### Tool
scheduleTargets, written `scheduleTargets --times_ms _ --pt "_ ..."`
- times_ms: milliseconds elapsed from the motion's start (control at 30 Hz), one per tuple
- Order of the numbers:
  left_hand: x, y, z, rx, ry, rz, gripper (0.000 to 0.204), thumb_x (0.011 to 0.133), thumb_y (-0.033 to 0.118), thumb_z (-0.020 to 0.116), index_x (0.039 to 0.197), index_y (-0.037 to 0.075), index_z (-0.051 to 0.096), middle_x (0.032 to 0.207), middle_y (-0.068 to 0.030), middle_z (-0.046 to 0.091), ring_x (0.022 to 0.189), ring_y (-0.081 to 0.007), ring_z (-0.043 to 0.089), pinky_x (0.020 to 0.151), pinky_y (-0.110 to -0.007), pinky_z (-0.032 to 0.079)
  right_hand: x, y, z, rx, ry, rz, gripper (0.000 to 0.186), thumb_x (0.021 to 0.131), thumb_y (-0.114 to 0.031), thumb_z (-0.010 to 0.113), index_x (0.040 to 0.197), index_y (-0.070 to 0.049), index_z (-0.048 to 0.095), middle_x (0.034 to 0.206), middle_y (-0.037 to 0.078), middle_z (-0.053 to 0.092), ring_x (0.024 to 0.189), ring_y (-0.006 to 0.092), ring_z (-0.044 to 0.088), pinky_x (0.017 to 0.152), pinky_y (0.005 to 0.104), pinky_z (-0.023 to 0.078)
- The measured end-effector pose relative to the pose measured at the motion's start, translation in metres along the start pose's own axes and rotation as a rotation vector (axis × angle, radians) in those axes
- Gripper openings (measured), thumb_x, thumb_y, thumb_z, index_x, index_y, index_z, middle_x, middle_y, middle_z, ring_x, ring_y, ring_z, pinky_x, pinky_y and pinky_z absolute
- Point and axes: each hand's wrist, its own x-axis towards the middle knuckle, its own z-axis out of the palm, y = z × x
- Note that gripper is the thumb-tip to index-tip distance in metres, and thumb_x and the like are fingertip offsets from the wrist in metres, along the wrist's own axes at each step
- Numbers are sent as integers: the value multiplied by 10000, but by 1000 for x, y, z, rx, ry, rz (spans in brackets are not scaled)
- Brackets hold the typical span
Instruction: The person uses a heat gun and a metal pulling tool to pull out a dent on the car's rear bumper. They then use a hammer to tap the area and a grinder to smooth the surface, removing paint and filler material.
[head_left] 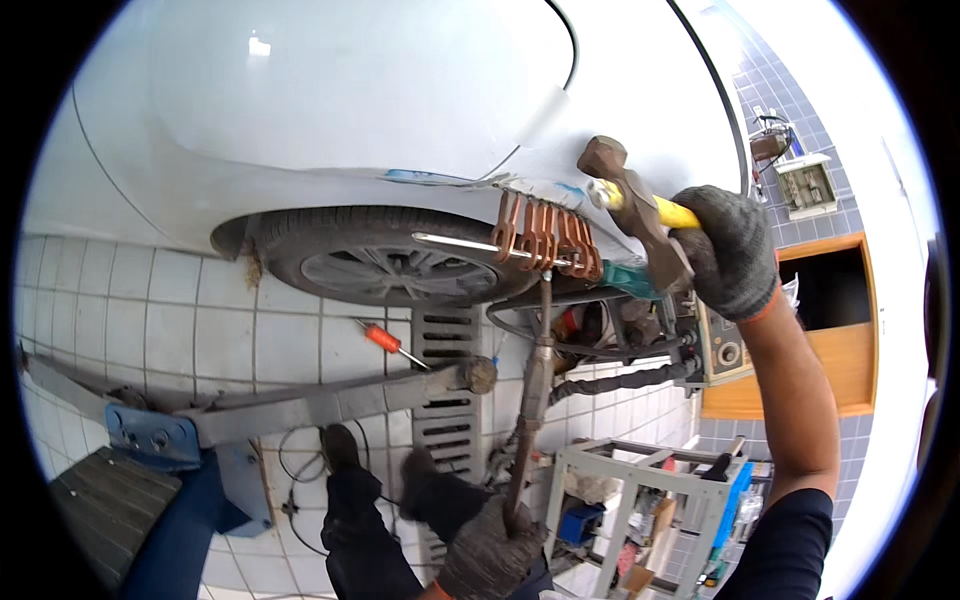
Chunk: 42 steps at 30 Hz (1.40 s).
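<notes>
Mid dent-pull on the white car panel point(400, 90): my left hand point(490, 555) fingers clamped on puller bar point(530, 400) hooked at copper tabs point(545, 238), right hand point(725, 250) fisted round hammer point(635, 205); next, I judge, light taps beside the tabs.

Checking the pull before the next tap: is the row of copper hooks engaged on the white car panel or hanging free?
Engaged: the copper hooks sit against the white car panel above the wheel.
</notes>
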Motion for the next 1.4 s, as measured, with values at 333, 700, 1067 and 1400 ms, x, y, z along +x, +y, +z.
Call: scheduleTargets --times_ms 333,700,1067,1400 --pt "45 -77 6 -62 -103 -54 327 900 218 717 1142 28 606 878 -58 628 737 -164 614 687 -369 519 -19 -3 14 -178 234 -188 389 977 -407 643 969 -20 678 694 140 653 609 306 671 585 386 533" --pt "64 -100 -11 -39 -143 0 330 900 222 723 1139 28 604 878 -55 623 740 -159 608 687 -364 518 -35 1 38 -160 247 69 463 1009 -463 563 1040 -18 687 752 168 680 707 327 694 693 423 553" --pt "71 -100 -9 -33 -150 -23 333 900 226 729 1136 28 602 877 -51 618 743 -153 603 688 -358 516 -55 28 55 -139 297 1 380 974 -429 624 994 -56 687 750 183 662 712 348 686 677 438 534" --pt "71 -91 -9 -34 -147 -17 336 900 230 735 1133 28 600 877 -48 613 746 -148 598 689 -354 515 -72 21 50 -41 222 69 434 984 -435 595 1009 -12 687 767 200 678 731 357 700 684 436 546"
